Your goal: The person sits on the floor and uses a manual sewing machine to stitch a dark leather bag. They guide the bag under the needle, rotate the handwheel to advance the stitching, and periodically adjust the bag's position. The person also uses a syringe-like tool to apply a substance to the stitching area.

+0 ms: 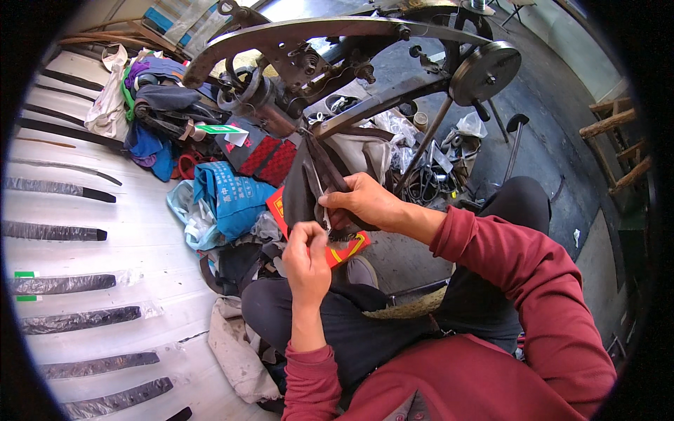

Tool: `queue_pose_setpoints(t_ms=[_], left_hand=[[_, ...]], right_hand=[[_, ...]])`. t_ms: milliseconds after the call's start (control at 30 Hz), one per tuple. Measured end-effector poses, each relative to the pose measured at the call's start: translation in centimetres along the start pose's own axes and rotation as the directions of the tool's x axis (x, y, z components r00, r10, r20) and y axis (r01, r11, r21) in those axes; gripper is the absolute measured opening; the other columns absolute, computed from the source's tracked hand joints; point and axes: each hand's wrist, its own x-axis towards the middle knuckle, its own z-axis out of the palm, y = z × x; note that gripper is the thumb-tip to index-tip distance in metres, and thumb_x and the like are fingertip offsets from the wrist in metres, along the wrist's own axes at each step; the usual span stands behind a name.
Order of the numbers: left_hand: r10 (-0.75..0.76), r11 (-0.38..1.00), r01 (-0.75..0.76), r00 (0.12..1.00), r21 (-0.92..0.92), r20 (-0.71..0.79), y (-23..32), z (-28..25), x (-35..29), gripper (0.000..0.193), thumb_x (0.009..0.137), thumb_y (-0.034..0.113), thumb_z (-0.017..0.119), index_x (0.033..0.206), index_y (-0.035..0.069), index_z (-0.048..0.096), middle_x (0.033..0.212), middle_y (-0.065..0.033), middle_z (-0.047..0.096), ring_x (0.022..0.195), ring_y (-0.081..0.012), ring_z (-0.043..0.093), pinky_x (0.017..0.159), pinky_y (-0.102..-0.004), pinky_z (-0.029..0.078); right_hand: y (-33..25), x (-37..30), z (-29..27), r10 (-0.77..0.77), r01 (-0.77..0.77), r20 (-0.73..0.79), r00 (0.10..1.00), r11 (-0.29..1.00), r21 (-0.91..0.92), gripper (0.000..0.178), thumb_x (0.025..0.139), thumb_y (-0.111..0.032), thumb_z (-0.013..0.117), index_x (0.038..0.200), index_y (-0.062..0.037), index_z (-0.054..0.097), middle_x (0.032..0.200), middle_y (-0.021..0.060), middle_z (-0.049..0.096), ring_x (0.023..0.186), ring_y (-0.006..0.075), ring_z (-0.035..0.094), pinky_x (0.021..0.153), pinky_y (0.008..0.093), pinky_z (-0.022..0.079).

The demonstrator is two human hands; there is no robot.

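Observation:
A dark brown piece of cloth or leather [304, 180] hangs below the end of a cobbler's hand-cranked sewing machine [337, 67]. A narrow pale strip runs down it. My right hand [363, 202] is closed on its lower part, with the thumb on top near the strip. Just nearer to me and to the left is my left hand [307, 261]. Its fingers are curled in and slightly blurred, and whatever they pinch is too small to make out. A red card or box with yellow marks [351, 249] lies beneath both hands.
At the machine's right is a round hand wheel [486, 74]. A blue printed bag [228, 200] and a pile of clothes [158, 98] lie left of it. Cables and plastic bags [425, 165] clutter the floor behind. A wooden rack [618, 144] stands at the far right.

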Motion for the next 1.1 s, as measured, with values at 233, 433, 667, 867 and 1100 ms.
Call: queue_pose_setpoints(t_ms=[233, 433, 667, 867, 1100], left_hand=[[-0.041, 0.974, 0.118, 0.934, -0.196, 0.356, -0.7, -1.8, -3.7, 0.03, 0.106, 0.023, 0.055, 0.086, 0.0, 0.055, 0.075, -0.0053, 0.051, 0.068, -0.0136, 0.048, 0.064, -0.0277, 0.04], [-0.044, 0.998, 0.037, 0.986, -0.044, -0.163, -1.2, -0.2, -1.6, 0.011, 0.099, 0.011, 0.067, 0.098, 0.0, 0.066, 0.081, -0.0035, 0.063, 0.071, -0.0099, 0.058, 0.064, -0.0255, 0.044], [0.002, 0.996, 0.012, 0.989, 0.09, -0.151, -0.7, 0.8, 0.5, 0.015, 0.092, 0.002, 0.071, 0.107, 0.001, 0.07, 0.089, -0.0015, 0.068, 0.074, -0.0066, 0.061, 0.062, -0.0204, 0.045], [0.182, 0.944, -0.116, 0.964, 0.31, -0.193, -0.6, 1.2, 0.9, 0.011, 0.088, -0.002, 0.071, 0.098, 0.002, 0.071, 0.084, -0.0046, 0.065, 0.067, -0.0106, 0.059, 0.058, -0.0245, 0.045], [0.133, 0.94, -0.071, 0.977, 0.334, -0.165, 0.2, 1.8, 1.1, 0.012, 0.087, -0.004, 0.066, 0.097, 0.002, 0.06, 0.089, -0.0139, 0.06, 0.078, -0.0347, 0.064, 0.068, -0.0407, 0.052]], right_hand=[[-0.4, -0.3, 0.0, 0.049, -0.049, 0.005, 0.999, 0.997, 0.06, 0.021, 0.094, -0.019, 0.075, 0.09, 0.0005, 0.068, 0.078, 0.0085, 0.069, 0.065, 0.0167, 0.068, 0.063, 0.0302, 0.058], [-0.2, -0.2, 0.0, 0.023, -0.024, 0.014, 1.0, 0.999, 0.039, 0.021, 0.095, -0.019, 0.074, 0.09, 0.0004, 0.068, 0.078, 0.0084, 0.069, 0.064, 0.017, 0.068, 0.063, 0.0303, 0.058], [-0.1, 0.0, -0.2, 0.02, -0.02, 0.015, 1.0, 1.0, -0.02, 0.022, 0.095, -0.02, 0.074, 0.089, 0.0004, 0.069, 0.079, 0.0079, 0.07, 0.065, 0.0162, 0.069, 0.064, 0.0299, 0.058], [-0.3, -0.2, 0.0, 0.019, -0.02, -0.012, 1.0, 0.998, -0.057, 0.022, 0.095, -0.021, 0.074, 0.091, 0.0004, 0.07, 0.081, 0.009, 0.072, 0.067, 0.0153, 0.07, 0.065, 0.0288, 0.059], [0.0, 0.1, 0.1, 0.001, -0.001, 0.004, 1.0, 0.999, -0.044, 0.023, 0.095, -0.02, 0.074, 0.092, 0.0021, 0.07, 0.082, 0.0099, 0.073, 0.07, 0.0169, 0.072, 0.067, 0.0301, 0.061]])
